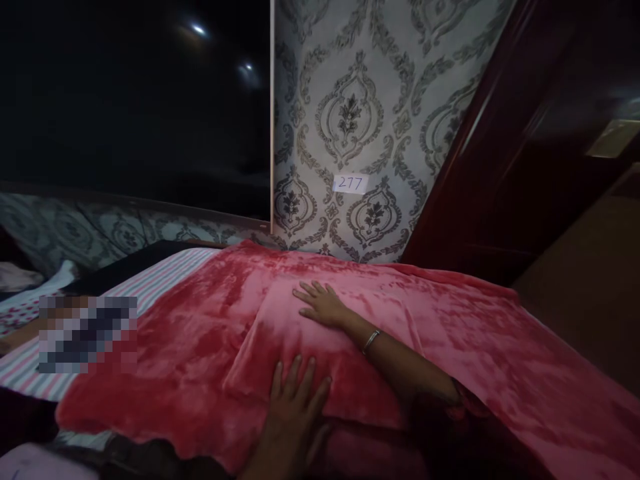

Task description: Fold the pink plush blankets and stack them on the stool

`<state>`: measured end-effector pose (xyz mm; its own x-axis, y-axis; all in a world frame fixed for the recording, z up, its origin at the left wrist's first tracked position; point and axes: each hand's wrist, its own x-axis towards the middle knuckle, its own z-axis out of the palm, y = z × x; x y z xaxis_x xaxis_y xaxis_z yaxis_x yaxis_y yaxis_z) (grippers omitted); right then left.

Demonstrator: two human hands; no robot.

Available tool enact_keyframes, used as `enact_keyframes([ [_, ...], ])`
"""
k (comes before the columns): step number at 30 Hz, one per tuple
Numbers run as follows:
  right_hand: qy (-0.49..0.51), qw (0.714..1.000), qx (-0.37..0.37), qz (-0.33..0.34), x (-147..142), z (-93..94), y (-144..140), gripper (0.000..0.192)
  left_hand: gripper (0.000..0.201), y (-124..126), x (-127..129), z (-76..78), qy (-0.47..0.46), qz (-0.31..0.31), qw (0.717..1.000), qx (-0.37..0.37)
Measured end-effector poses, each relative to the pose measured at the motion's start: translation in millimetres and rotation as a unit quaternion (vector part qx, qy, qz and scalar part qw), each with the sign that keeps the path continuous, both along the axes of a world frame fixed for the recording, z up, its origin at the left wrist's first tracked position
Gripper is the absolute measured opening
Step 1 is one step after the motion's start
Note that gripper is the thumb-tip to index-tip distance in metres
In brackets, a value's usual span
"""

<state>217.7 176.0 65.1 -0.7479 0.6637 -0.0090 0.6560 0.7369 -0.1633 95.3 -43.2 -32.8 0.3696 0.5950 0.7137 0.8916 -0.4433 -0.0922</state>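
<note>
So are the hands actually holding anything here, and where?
Nothing is gripped. Both hands lie flat, fingers spread, on the red blanket: the left hand near its front edge, the right hand further up on top.

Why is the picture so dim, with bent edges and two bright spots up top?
Head view: dim room light; the wide lens bends the wardrobe; lamp glare dots the dark screen; both hands, left and right, lie flat on the red blanket, fairly sharp.

The left hand (295, 403) is lying flat, its fingers (300, 377) spread and pointing forward. The right hand (323, 305) is reaching further out, palm down, arm stretching across.
</note>
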Motion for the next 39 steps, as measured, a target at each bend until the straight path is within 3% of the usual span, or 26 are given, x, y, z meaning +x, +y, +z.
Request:
enact_keyframes([
  [6, 0.024, 0.998, -0.027, -0.058, -5.4, -11.0, 20.7, 0.071, 0.06, 0.0, 5.5, -0.2, -0.082, -0.019, 0.996, -0.003],
  [10, 0.023, 0.997, -0.015, -0.065, -5.3, -12.9, 15.8, 0.069, 0.061, -3.3, 5.2, 5.7, -0.061, -0.018, 0.998, -0.021],
  [18, -0.013, 0.995, 0.008, -0.097, -11.9, 10.3, -5.6, 0.068, 0.067, -17.3, -11.7, 37.0, 0.01, -0.001, 0.998, -0.066],
  [20, -0.013, 0.997, 0.03, -0.066, -18.3, 16.3, -21.1, 0.067, 0.058, -17.4, -25.5, 45.0, 0.001, 0.014, 0.999, -0.042],
  [22, -0.006, 0.999, 0.045, 0.013, -27.0, 18.4, -39.2, 0.066, 0.05, -15.2, -40.6, 47.9, -0.017, 0.047, 0.999, -0.017],
  [25, -0.005, 0.991, 0.036, 0.128, -41.7, 14.7, -58.2, 0.063, 0.05, -10.2, -57.1, 41.3, -0.017, 0.093, 0.996, -0.002],
  [28, -0.013, 0.988, 0.02, 0.153, -54.8, 8.9, -54.6, 0.064, 0.052, -6.7, -62.0, 27.6, -0.003, 0.12, 0.993, 0.01],
  [32, -0.026, 0.994, 0.016, 0.101, -68.9, 6.4, -23.5, 0.064, 0.05, -5.2, -61.2, 14.6, 0.001, 0.127, 0.992, 0.025],
  [39, 0.0, 0.999, -0.047, -0.026, -83.2, 1.1, 17.4, 0.064, 0.051, -2.9, -65.4, 11.8, 0.005, 0.123, 0.992, 0.022],
])
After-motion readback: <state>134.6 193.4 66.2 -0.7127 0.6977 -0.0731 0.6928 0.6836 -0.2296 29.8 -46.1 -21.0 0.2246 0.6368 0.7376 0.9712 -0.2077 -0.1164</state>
